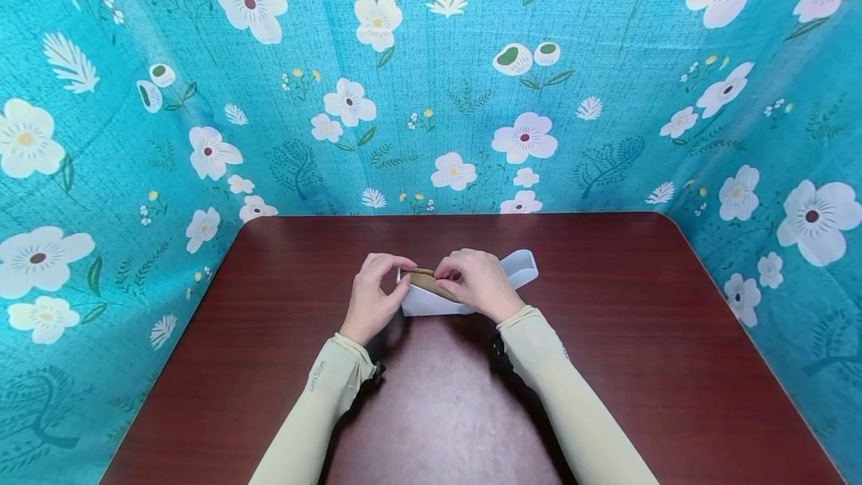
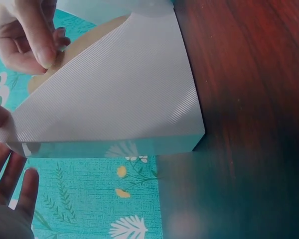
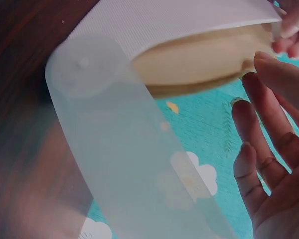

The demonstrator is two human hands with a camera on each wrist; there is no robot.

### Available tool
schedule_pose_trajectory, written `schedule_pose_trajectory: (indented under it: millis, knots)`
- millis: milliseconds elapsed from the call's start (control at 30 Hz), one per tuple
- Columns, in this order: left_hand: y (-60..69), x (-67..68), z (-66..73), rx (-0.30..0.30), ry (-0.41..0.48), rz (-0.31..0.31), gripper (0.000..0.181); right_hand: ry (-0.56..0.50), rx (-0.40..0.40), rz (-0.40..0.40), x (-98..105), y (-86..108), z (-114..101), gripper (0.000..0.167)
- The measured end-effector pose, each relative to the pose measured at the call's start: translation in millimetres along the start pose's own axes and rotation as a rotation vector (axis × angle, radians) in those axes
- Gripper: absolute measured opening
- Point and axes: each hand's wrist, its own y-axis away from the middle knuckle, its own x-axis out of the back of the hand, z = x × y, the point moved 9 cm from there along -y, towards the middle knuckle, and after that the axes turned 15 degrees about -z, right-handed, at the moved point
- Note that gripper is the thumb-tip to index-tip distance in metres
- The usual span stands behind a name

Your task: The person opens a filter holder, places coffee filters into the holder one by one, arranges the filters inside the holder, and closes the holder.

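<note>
A white ribbed plastic case with a slanted open top stands on the table in the head view. Inside it is a stack of brown paper filters with a curved edge, partly showing above the rim. My left hand pinches the case's left end corner between thumb and fingers. The thumb and fingertips of my right hand pinch the curved edge of the brown filters. A translucent lid, attached by a round pivot at the case's corner, is swung open beyond my right hand.
The dark red-brown table extends on all sides of the case. A turquoise flowered cloth hangs behind the table and along both sides. Pale sleeves cover both forearms, with dark straps near the wrists.
</note>
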Motion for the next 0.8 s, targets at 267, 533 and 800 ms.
schedule_pose_trajectory:
  millis: [267,533,800]
  knots:
    - [0.8,-2.6,-8.9,0.044,0.041,-0.064,0.028,-0.055,0.002,0.085,40.6,20.7,12.4,0.009]
    - [3.4,-15.7,-24.4,0.178,0.066,-0.265,0.055,-0.108,-0.160,0.106,83.1,63.2,55.2,0.020]
    - [1.2,-23.7,-33.1,0.191,0.110,-0.351,0.048,-0.262,-0.228,-0.014,72.2,93.3,90.6,0.042]
